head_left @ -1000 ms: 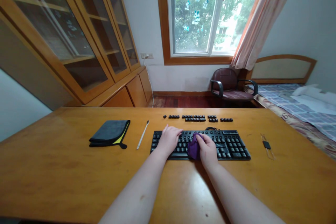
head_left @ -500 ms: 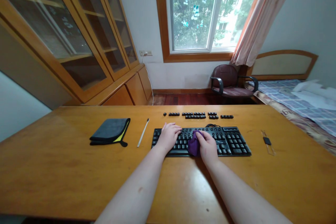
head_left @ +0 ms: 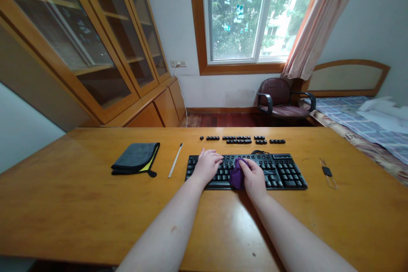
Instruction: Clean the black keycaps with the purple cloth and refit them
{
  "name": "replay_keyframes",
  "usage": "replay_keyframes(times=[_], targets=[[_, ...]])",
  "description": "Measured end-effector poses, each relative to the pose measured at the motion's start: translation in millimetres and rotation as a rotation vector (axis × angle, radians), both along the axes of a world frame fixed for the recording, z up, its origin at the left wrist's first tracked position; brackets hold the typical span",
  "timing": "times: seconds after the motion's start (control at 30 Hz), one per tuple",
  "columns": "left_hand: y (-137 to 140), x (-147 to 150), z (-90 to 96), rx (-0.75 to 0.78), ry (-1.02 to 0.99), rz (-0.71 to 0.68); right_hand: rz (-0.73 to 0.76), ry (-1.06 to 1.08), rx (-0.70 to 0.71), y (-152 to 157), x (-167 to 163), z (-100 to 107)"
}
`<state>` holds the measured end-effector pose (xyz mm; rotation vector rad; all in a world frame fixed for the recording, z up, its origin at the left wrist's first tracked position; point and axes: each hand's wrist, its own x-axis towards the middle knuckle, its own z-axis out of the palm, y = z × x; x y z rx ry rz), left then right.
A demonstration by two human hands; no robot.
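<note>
Just my view drifts a touch; both hands keep their spots on the keyboard (head_left: 288, 173)!
I've got the right hand (head_left: 256, 180) pinching a bunched purple cloth (head_left: 236, 175) over the keyboard's middle, the left hand (head_left: 208, 167) palm-down with fingers extended over its left part, loose keycaps (head_left: 239, 141) lined up beyond.

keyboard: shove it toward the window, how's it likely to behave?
The keyboard probably slides flat rather than tips: it's low and wide on the desk. Likely stiff, judging by its straight, slab-like body. The cable bunched behind it may get pushed along, and the left hand resting on it could add drag.
</note>
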<state>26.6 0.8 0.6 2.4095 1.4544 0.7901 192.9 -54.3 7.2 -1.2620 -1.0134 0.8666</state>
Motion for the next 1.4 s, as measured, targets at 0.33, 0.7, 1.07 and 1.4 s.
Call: replay_keyframes(times=[0.33, 0.7, 1.07, 1.4], targets=[[0, 1, -0.3, -0.021, -0.104, 0.020, 0.035, -0.008, 0.000, 0, 1, -4], [-2, 4, 5.7, -0.038, -0.085, 0.028, 0.016, -0.015, 0.024, 1, 0, -5], [0, 2, 8.3, -0.125, -0.057, 0.038, 0.029, -0.032, 0.008, 0, 0, -7], [3, -1, 8.4, -0.081, 0.012, -0.113, 0.024, -0.045, 0.001, -1, 0, -1]])
